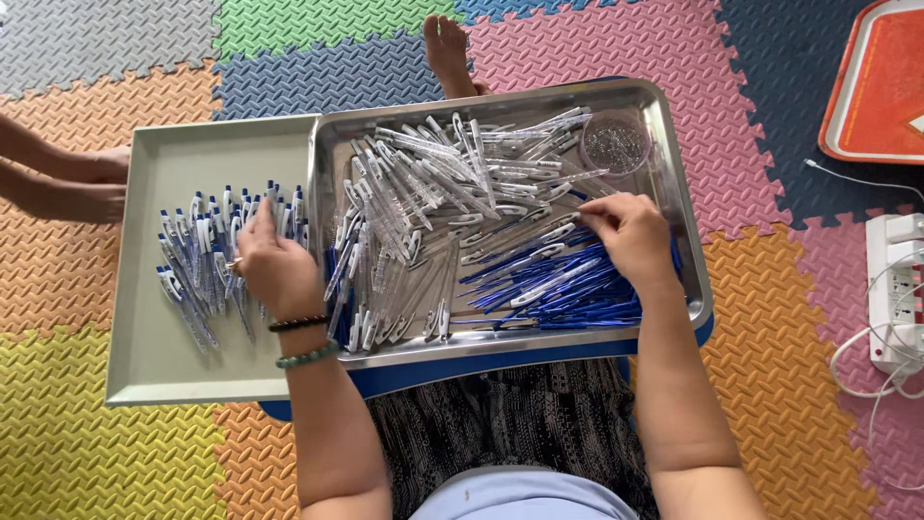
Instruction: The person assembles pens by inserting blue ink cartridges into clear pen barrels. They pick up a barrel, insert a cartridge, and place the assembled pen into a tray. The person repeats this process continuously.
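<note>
My left hand (274,265) rests palm down over a pile of assembled blue-and-clear pens (197,255) on a pale green tray (164,371); whether it grips one I cannot tell. My right hand (630,231) reaches into a steel tray (688,231), fingertips pinching at a part among blue ink refills (568,289). Clear pen barrels (423,193) fill the steel tray's left and middle. A small round clear dish (616,143) of tiny parts sits in its far right corner.
Both trays lie over my lap on a blue board (452,371), above coloured foam floor mats (96,443). Another person's feet (67,183) are at the left and a foot (448,48) at the top. An orange tray (881,82) and a white power strip (895,289) lie to the right.
</note>
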